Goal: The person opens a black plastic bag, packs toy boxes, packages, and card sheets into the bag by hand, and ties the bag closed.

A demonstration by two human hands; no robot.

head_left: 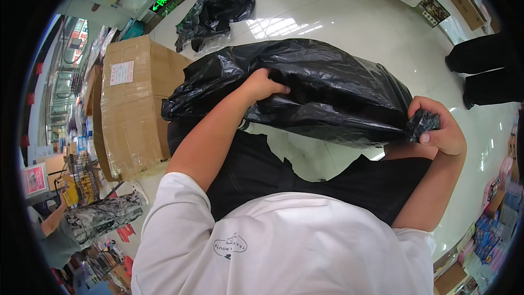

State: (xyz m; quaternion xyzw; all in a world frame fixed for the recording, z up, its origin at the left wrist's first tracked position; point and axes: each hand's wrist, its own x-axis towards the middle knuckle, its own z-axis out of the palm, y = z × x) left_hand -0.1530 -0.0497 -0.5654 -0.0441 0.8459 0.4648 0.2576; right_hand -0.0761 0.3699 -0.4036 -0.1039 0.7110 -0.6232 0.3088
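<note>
"Bag (pixel 338 82) first: where is it?"

"Across the middle of the frame, black, glossy and bulging, just above the person's dark shorts (pixel 245 177) in the picture."

"And the left hand (pixel 263 86)?"

"Left of centre, its fingers grasping a fold of the plastic. The thumb lies over it; most of the other fingertips are hidden, so I can't tell how tight that grip is."

"The right hand (pixel 450 134)?"

"At the right of the frame, fingers clenched round a bunched end of the same plastic."

"What's around them?"

"A taped cardboard box (pixel 131 114) with a white label (pixel 121 73) stands at centre left, beside the near-left end. Some crumpled black plastic (pixel 218 13) lies on the pale shiny floor (pixel 393 43), upper left of centre."

"Anyone else?"

"Dark trouser legs (pixel 486 65) at the upper right, and someone in patterned clothing (pixel 103 216) at the lower left, near a wire basket (pixel 82 177)."
</note>
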